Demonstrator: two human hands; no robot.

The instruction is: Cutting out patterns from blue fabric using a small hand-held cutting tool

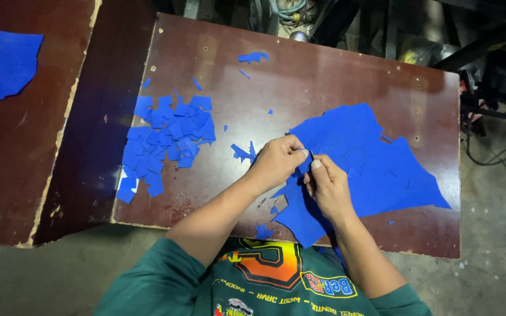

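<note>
Dark brown table point(323, 76), worn edges. Left hand point(276, 162) and right hand point(327, 184) pinch the big blue sheet point(370, 164) at its near edge; torn pieces point(168, 137) heaped left, clear of the sheet.

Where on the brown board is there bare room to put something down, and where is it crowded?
Bare: the far right of the board, beyond the big blue sheet, and the strip between the pile of pieces and the left hand. Crowded: around both hands, right hand included, and the pile.
</note>
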